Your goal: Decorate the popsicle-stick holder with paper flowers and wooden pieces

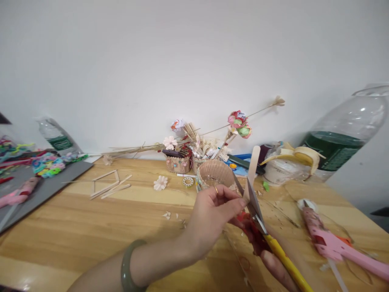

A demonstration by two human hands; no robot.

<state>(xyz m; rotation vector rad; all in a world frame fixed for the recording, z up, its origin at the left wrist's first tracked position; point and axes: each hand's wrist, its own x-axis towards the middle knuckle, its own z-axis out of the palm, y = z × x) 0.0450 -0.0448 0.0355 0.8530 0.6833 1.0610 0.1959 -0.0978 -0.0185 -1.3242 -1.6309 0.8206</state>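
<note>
My left hand (212,215), with a green bangle on the wrist and a ring on one finger, pinches the lower end of an upright wooden craft stick (253,168). My right hand (267,255) grips yellow-handled scissors (261,221); their blades are parted around the stick near its base. Both hands hover over the wooden table (91,231), just in front of a small round woven basket (215,173).
A pink glue gun (334,243) lies at right. Behind are paper flowers on stems (240,123), decorated cups (179,162), a tape roll (285,168) and a large plastic bottle (343,134). Loose sticks (111,186) and a grey tray with colourful bits (45,178) lie left.
</note>
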